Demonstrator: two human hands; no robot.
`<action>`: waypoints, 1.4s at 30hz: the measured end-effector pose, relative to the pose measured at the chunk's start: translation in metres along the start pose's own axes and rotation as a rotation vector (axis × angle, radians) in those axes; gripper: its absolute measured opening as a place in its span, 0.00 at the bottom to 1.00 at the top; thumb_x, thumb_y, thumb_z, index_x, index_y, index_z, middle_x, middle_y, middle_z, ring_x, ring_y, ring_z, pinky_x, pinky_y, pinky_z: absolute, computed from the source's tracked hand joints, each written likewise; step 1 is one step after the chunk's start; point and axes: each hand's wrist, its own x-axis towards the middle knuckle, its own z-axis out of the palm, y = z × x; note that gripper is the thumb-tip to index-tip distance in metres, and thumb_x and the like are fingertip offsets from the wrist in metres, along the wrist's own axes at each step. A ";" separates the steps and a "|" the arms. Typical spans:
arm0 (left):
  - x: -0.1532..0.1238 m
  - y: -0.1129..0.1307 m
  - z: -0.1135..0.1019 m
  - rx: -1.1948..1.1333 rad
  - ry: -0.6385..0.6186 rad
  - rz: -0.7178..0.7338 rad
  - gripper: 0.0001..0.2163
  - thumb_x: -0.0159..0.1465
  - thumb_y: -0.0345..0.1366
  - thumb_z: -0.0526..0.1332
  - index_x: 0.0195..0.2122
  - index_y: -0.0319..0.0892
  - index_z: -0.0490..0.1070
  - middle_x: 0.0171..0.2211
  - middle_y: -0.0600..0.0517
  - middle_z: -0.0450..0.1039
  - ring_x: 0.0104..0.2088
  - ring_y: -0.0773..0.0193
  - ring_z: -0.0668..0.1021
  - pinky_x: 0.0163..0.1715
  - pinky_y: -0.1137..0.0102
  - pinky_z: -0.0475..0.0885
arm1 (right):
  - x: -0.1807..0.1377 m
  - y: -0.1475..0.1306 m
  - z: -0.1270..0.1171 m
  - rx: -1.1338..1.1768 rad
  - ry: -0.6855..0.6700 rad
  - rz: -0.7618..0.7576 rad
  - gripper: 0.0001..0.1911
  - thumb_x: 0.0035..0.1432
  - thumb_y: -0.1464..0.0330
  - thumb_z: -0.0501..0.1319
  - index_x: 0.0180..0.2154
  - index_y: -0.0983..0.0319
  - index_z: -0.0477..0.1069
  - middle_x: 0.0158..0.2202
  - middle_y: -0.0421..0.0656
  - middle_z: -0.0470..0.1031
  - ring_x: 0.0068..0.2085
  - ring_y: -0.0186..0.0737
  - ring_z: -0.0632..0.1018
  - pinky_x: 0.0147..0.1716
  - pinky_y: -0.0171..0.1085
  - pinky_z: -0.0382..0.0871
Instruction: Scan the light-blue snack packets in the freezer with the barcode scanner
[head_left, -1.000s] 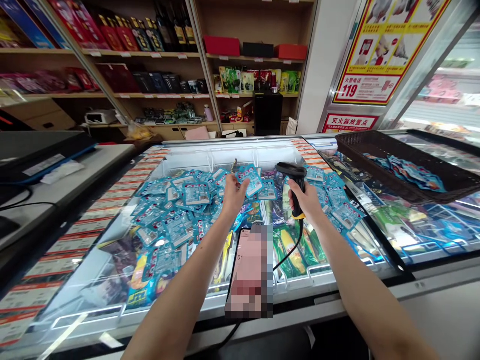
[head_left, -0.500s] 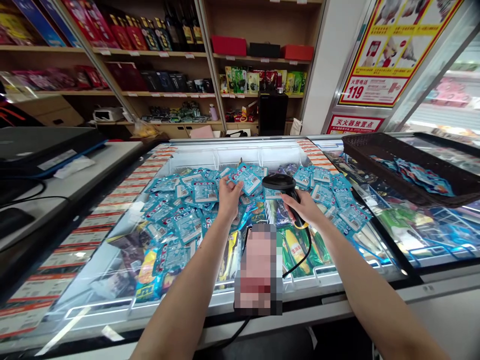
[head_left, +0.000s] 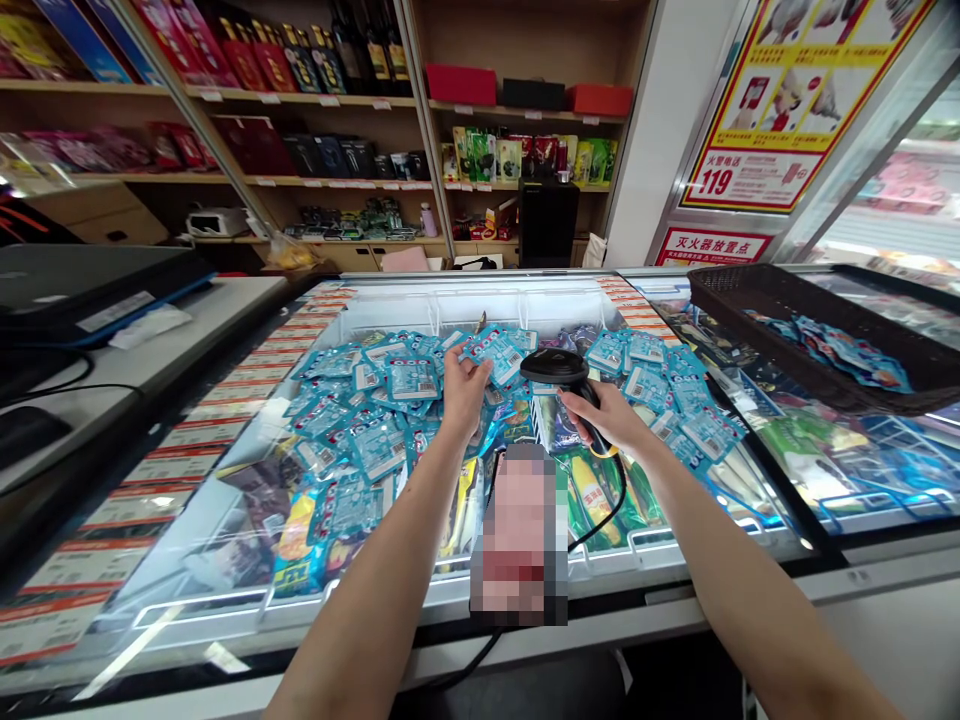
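My left hand (head_left: 463,390) pinches a blue snack packet (head_left: 496,353) with a white barcode label, held just above a heap of the same blue packets (head_left: 375,410) spread over the glass lid of a chest freezer (head_left: 420,300). My right hand (head_left: 611,415) grips the handle of a black barcode scanner (head_left: 559,368). The scanner head is tipped left toward the held packet, a short gap away. Its black cable (head_left: 600,515) trails down to the front edge.
More blue packets (head_left: 675,400) lie right of the scanner. A dark wicker basket (head_left: 757,300) holding a few packets sits on the freezer at right. A phone (head_left: 517,535) lies on the lid in front. A grey counter (head_left: 150,350) stands left, shelves behind.
My right hand tilted the scanner from upright to pointing left and down at the packet. My left hand stayed on the packet, shifting only slightly.
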 end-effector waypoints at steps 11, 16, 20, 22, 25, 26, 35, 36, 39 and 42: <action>0.002 -0.006 -0.001 0.006 -0.015 0.013 0.25 0.57 0.38 0.65 0.54 0.45 0.58 0.29 0.57 0.67 0.28 0.68 0.74 0.31 0.72 0.70 | 0.000 -0.003 0.001 0.031 0.018 0.032 0.24 0.52 0.45 0.64 0.28 0.60 0.67 0.19 0.37 0.69 0.16 0.33 0.69 0.15 0.34 0.62; -0.002 0.005 0.001 0.177 -0.005 0.119 0.24 0.60 0.37 0.63 0.56 0.43 0.59 0.27 0.57 0.65 0.29 0.67 0.73 0.33 0.71 0.70 | 0.004 0.001 -0.002 0.067 0.055 0.015 0.25 0.52 0.45 0.64 0.27 0.60 0.66 0.17 0.37 0.68 0.15 0.33 0.68 0.14 0.34 0.62; -0.001 0.028 0.000 0.523 0.069 0.217 0.25 0.62 0.35 0.61 0.60 0.39 0.60 0.29 0.53 0.66 0.30 0.63 0.73 0.39 0.65 0.71 | 0.007 0.005 -0.007 0.116 0.157 0.025 0.26 0.51 0.44 0.64 0.26 0.60 0.66 0.17 0.38 0.69 0.15 0.33 0.68 0.13 0.34 0.62; 0.002 0.037 -0.004 0.659 0.104 0.227 0.26 0.62 0.34 0.60 0.62 0.38 0.58 0.35 0.48 0.70 0.35 0.58 0.75 0.45 0.60 0.71 | 0.007 0.006 -0.010 0.156 0.181 0.031 0.25 0.52 0.44 0.64 0.26 0.60 0.66 0.17 0.38 0.69 0.15 0.33 0.68 0.14 0.34 0.62; 0.008 0.043 -0.013 0.810 0.123 0.270 0.27 0.64 0.33 0.56 0.64 0.38 0.56 0.46 0.41 0.71 0.47 0.50 0.75 0.53 0.56 0.68 | 0.007 0.005 -0.014 0.238 0.228 0.047 0.23 0.52 0.47 0.65 0.31 0.60 0.68 0.19 0.37 0.69 0.16 0.33 0.69 0.14 0.33 0.63; 0.009 0.043 -0.017 0.862 0.124 0.285 0.26 0.64 0.33 0.55 0.64 0.38 0.57 0.48 0.39 0.71 0.50 0.49 0.74 0.54 0.55 0.67 | 0.007 0.005 -0.015 0.258 0.245 0.055 0.23 0.52 0.47 0.66 0.32 0.60 0.68 0.19 0.37 0.69 0.17 0.32 0.69 0.14 0.33 0.64; 0.002 0.043 -0.023 1.294 0.137 0.431 0.17 0.64 0.35 0.56 0.54 0.40 0.71 0.60 0.38 0.63 0.57 0.40 0.67 0.54 0.50 0.64 | 0.013 0.009 -0.017 0.313 0.280 0.071 0.26 0.48 0.46 0.68 0.34 0.61 0.68 0.21 0.37 0.70 0.16 0.32 0.69 0.12 0.32 0.63; 0.000 0.044 -0.019 1.309 0.096 0.450 0.16 0.65 0.35 0.56 0.53 0.41 0.71 0.60 0.39 0.64 0.58 0.40 0.66 0.54 0.50 0.63 | 0.014 0.010 -0.017 0.311 0.290 0.075 0.26 0.47 0.46 0.68 0.34 0.61 0.68 0.21 0.37 0.70 0.16 0.32 0.69 0.12 0.32 0.63; -0.003 0.042 -0.003 1.294 -0.096 0.490 0.14 0.67 0.40 0.56 0.51 0.44 0.73 0.57 0.43 0.70 0.58 0.45 0.68 0.56 0.52 0.61 | 0.014 0.009 -0.017 0.303 0.295 0.081 0.26 0.47 0.46 0.68 0.34 0.61 0.69 0.20 0.37 0.69 0.16 0.32 0.69 0.12 0.33 0.63; -0.004 0.035 0.019 1.236 -0.316 0.482 0.19 0.66 0.47 0.56 0.54 0.45 0.71 0.54 0.44 0.73 0.57 0.48 0.71 0.56 0.54 0.61 | 0.011 0.006 -0.017 0.299 0.270 0.070 0.24 0.50 0.47 0.67 0.35 0.61 0.69 0.20 0.37 0.69 0.16 0.32 0.69 0.13 0.33 0.63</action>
